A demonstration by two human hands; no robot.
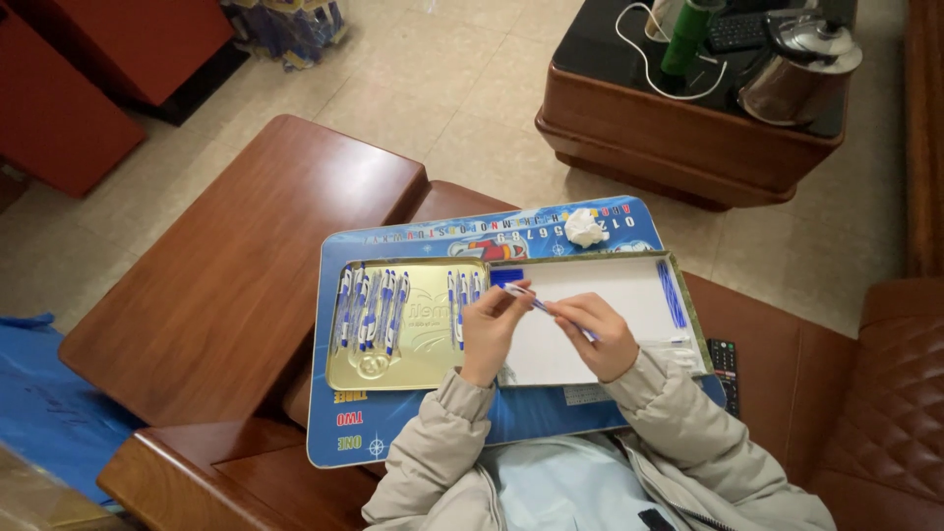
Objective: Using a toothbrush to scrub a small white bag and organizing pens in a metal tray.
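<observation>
Left hand [489, 329]: fingers closed on one end of a blue-and-white pen [539, 304]. Right hand [596, 334]: closed round the pen's other end; pen held just above a white tray [629, 285]. Gold tin [413, 369], left of tray: two groups of pens [372, 310] inside. Both rest on a blue board [413, 423]. Crumpled tissue [586, 227] at board's far edge. Kettle [801, 64] on far table.

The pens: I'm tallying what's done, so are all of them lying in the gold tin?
No: both hands, left hand and right hand, hold one pen above the white tray, outside the gold tin.
</observation>
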